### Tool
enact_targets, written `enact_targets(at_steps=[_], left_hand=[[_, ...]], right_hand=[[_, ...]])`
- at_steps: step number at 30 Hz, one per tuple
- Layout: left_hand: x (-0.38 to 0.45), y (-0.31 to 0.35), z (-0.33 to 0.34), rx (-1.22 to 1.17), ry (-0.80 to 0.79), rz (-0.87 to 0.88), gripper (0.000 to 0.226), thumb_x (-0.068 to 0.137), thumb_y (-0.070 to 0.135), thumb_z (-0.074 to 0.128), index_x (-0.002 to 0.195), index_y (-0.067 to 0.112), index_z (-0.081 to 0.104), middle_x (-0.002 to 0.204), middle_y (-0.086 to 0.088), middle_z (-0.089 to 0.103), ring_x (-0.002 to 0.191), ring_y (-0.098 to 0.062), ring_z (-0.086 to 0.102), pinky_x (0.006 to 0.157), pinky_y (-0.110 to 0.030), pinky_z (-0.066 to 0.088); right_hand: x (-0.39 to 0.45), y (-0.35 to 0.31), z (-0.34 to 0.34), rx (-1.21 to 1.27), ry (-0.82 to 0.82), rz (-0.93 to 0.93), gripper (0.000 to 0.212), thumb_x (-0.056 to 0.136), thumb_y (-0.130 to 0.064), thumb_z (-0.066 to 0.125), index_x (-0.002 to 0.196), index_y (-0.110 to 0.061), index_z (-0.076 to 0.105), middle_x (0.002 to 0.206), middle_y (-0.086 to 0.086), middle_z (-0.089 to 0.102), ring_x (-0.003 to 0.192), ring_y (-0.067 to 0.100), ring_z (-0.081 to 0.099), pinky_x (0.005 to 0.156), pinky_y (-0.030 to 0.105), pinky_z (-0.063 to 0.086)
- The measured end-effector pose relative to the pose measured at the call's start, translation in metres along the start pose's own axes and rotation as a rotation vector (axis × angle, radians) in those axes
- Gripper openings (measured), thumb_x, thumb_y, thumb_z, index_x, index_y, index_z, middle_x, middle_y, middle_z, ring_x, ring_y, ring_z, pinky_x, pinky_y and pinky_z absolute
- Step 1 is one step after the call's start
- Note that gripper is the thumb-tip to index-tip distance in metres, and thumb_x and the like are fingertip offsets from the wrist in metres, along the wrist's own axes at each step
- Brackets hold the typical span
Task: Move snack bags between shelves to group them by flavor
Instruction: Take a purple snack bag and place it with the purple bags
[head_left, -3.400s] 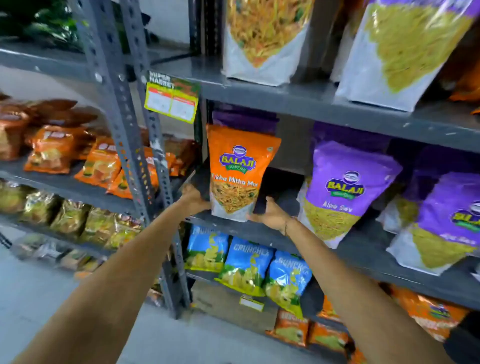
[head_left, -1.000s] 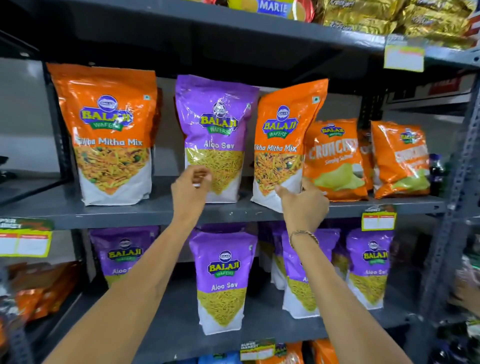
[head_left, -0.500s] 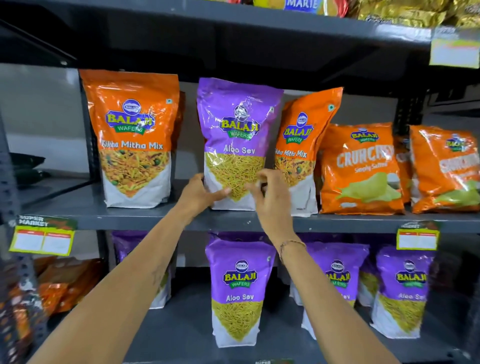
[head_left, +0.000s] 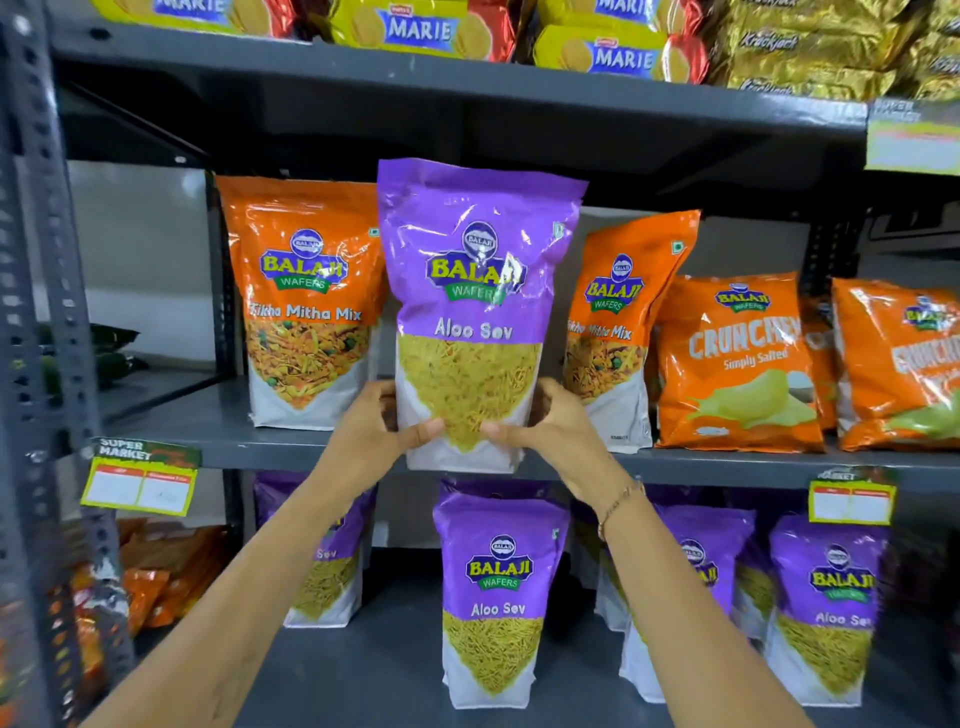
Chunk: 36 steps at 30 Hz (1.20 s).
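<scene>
Here both hands, left (head_left: 370, 435) and right (head_left: 551, 427), fingers gripping one purple Aloo Sev bag (head_left: 475, 312); two orange Tikha Mitha Mix bags (head_left: 306, 301) flank.

head cam | faces forward, level at middle shelf (head_left: 218, 426) | close, arm's reach | single view

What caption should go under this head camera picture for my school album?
Left hand and right hand grip a purple Aloo Sev bag between orange Tikha Mitha Mix bags.

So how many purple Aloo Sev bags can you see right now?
5: one held bag in both hands at the middle shelf, and four on the shelf below: left, centre, right-centre, far right. More may hide behind.
</scene>
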<state>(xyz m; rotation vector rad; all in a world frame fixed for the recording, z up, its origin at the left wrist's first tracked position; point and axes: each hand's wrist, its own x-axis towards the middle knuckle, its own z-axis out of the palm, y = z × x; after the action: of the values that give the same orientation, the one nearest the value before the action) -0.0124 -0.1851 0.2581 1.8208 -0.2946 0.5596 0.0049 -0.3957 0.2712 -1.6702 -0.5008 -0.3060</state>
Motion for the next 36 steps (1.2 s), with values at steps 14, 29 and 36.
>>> enact_targets(at_steps=[14, 29, 36], left_hand=[[-0.155, -0.115, -0.083, 0.062, -0.081, -0.221, 0.072, 0.047, 0.013, 0.089, 0.107, 0.022, 0.050, 0.102, 0.003, 0.064, 0.080, 0.013, 0.063, 0.073, -0.008, 0.050], [-0.114, -0.272, -0.099, 0.389, -0.190, -0.621, 0.077, 0.049, 0.018, 0.090, 0.116, 0.011, 0.051, 0.107, -0.010, 0.068, 0.094, -0.027, 0.065, 0.084, -0.041, 0.055], [-0.082, -0.323, -0.107, 0.354, -0.227, -0.642, 0.097, 0.034, 0.035, 0.089, 0.121, 0.014, 0.052, 0.115, -0.007, 0.069, 0.105, -0.024, 0.064, 0.093, -0.046, 0.053]], right_hand=[[-0.133, 0.087, 0.116, -0.084, -0.166, 0.113, 0.062, 0.044, -0.012, 0.092, 0.094, -0.029, 0.060, 0.095, -0.011, 0.069, 0.087, -0.002, 0.065, 0.080, 0.021, 0.051], [-0.100, 0.246, 0.219, -0.118, -0.177, 0.338, 0.065, 0.049, -0.011, 0.091, 0.104, -0.016, 0.056, 0.094, -0.004, 0.065, 0.085, 0.002, 0.060, 0.061, 0.001, 0.044], [-0.072, 0.276, 0.235, -0.123, -0.196, 0.345, 0.063, 0.052, -0.014, 0.090, 0.103, -0.018, 0.055, 0.095, -0.006, 0.064, 0.083, -0.012, 0.055, 0.063, 0.000, 0.044]])
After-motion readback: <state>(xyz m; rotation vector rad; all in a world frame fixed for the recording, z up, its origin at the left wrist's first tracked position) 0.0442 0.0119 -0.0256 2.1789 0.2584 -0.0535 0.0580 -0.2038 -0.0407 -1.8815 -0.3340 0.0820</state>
